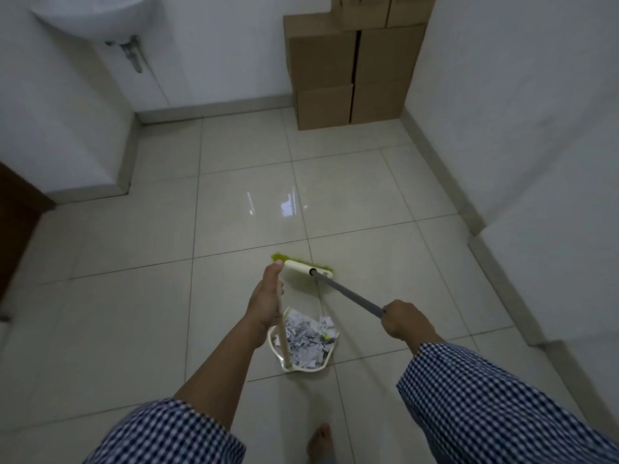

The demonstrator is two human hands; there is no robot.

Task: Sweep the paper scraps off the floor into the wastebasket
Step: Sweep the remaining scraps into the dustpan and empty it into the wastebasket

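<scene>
**Paper scraps gathered in the dustpan, broom and pan both held**

Head view: the left hand (266, 298) is closed round the top of the dustpan's pale upright handle (284, 343), fingers wrapped and thumb lying along the stick; the right hand (403, 321) is clenched in a fist round the grey shaft (348, 294) of the broom (308, 267), well up from its head. The cream dustpan (301, 369) sits low between the two forearms, its mouth turned away from the person; whether it rests on the floor (134, 329) or hangs just above it cannot be told. The paper scraps (306, 336), white and crumpled with grey print, lie heaped inside the pan, filling most of it. The broom's head, a cream block with yellow-green bristles, is down at the pale glossy tiles just beyond the pan and apart from it, close to the left thumb tip; the shaft slants back and to the right into the right hand. Both forearms come out of blue-and-white checked sleeves (485, 406); a bare foot (320, 442) shows at the bottom edge. Against the far wall stand stacked cardboard boxes (335, 72); a white sink (97, 15) hangs at the upper left; a dark brown door (16, 229) edges the left side.
</scene>
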